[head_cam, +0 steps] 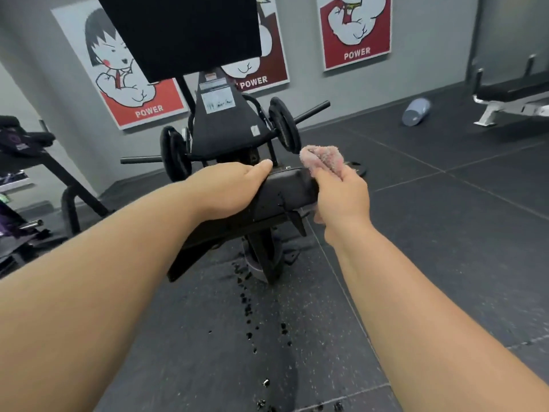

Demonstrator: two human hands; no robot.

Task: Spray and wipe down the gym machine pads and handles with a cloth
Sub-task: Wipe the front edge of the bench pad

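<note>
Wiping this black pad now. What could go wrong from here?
Dark wet drips dot the floor below the pad; stepping there could mean a slip. The cloth is bunched in the right hand at the pad's end, so underside and edges may get missed. The left hand holds the pad; if it pivots, fingers could get pinched.

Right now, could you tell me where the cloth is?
Right of centre in the head view, the pink cloth is gripped in the right hand at the right end of the black pad.

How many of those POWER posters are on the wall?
3. A left poster, a middle poster partly hidden behind the black pad, and a right poster. Others may be out of view.
</note>
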